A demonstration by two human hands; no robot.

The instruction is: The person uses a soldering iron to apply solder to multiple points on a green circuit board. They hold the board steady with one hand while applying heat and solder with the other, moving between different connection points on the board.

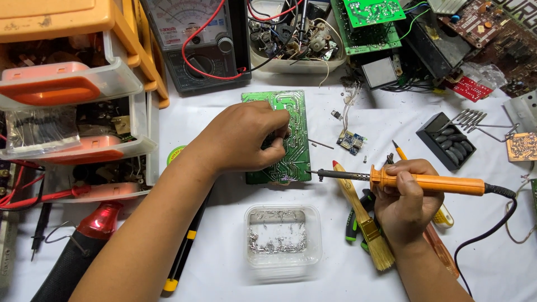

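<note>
My left hand (240, 140) rests on a green circuit board (293, 123) lying copper side up on the white table, fingers curled over its left half as if pinching something on it. My right hand (404, 198) grips an orange-handled soldering iron (430, 182) held level, its dark tip (313, 173) just beside the board's lower right edge. A black cord runs off the iron's back end to the right.
A clear tub (282, 237) with solder scraps sits near the front. A wooden brush (363, 218) and green-handled pliers (352, 226) lie under my right hand. Orange drawer racks (72, 84) stand left, a multimeter (198, 42) behind, loose boards and parts at back right.
</note>
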